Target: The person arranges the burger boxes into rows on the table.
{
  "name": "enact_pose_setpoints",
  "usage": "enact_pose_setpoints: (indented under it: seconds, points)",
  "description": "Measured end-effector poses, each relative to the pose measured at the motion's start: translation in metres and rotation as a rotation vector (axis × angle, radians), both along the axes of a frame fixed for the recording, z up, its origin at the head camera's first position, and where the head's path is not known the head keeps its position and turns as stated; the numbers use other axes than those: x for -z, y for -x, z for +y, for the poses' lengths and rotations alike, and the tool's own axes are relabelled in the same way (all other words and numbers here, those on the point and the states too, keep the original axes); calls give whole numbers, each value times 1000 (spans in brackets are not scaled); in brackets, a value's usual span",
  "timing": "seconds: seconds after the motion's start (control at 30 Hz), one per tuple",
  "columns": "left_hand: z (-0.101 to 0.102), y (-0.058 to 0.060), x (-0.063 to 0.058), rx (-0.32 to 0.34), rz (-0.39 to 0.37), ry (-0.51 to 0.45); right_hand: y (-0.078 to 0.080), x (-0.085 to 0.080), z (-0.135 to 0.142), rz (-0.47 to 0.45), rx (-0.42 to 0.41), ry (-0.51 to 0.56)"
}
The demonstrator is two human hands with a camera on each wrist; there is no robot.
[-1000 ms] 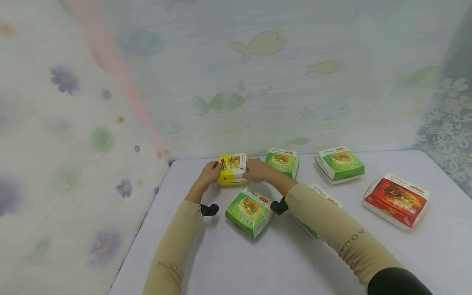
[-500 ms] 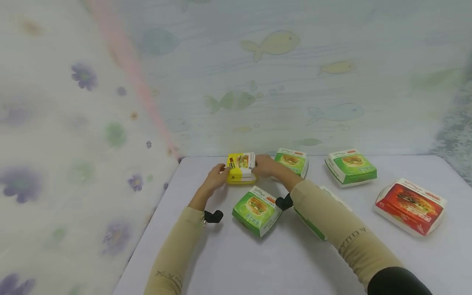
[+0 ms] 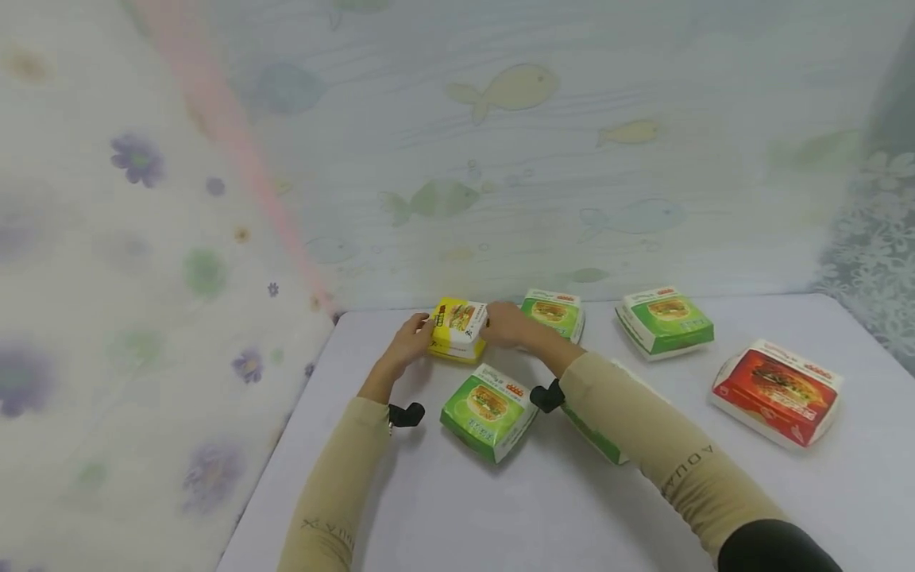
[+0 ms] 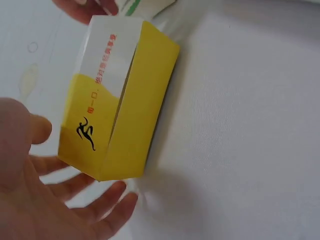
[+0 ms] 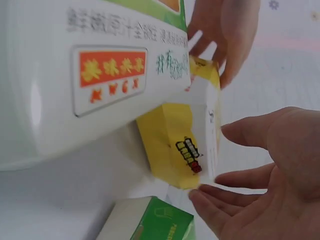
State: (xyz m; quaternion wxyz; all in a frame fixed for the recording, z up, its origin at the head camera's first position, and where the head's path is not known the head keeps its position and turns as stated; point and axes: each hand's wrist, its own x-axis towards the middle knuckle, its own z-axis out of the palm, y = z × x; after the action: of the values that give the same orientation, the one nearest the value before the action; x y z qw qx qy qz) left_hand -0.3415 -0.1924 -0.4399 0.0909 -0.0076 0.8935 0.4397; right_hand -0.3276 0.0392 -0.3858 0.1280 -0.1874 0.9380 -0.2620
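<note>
A small yellow and white burger box (image 3: 457, 330) sits at the back left of the table, between the two hands. Its yellow side (image 4: 142, 105) and white lid show in the left wrist view. The left hand (image 3: 409, 340) is at the box's left end, fingers spread and fairly straight, with the thumb apart from the lid in the left wrist view. At the opposite end is the right hand (image 5: 265, 175), its thumb tip and fingertips right at the box's edge, loosely extended and not wrapped round it.
Green burger boxes stand in front of the yellow one (image 3: 489, 413), behind the right hand (image 3: 556, 314) and at the back right (image 3: 665, 322). Another green box (image 3: 596, 429) is partly under the right forearm. A red burger box (image 3: 777, 393) lies farther right on the white table (image 3: 457, 516).
The yellow box has turned, so a corner now faces forward. Both hands held its ends a second ago; the fingers have since loosened. The head view shifted right and back.
</note>
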Motion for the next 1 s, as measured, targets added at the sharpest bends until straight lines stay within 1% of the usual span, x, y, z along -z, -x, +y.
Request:
enact_pose_setpoints:
  seconds: [0.17,0.23,0.3,0.37,0.5,0.67,0.77,0.83,0.9,1.0]
  points:
    - [5,-12,-3,-44,48,15,9,1,4,41,-8,-41]
    - [7,-15,-2,-45,52,11,11,2,5,44,-5,-49]
    - [8,-16,-1,-44,39,-7,12,3,6,41,-1,-46]
    - [8,-15,0,-41,24,-20,13,4,6,27,-3,-34]
    - [6,-8,0,-42,-4,-24,11,6,3,10,-11,-21]
    - [-1,1,-2,-52,-17,-45,4,5,-2,-7,0,12]
    - [-4,6,0,-54,-28,-53,1,2,-4,-32,10,3]
    - [-4,6,0,-51,-27,-49,0,0,-3,-41,22,-19]
    - [-3,5,1,-51,-17,-41,1,-3,-2,-31,19,-38]
    - [1,0,-1,-52,-3,-30,3,-6,-1,1,-16,-50]
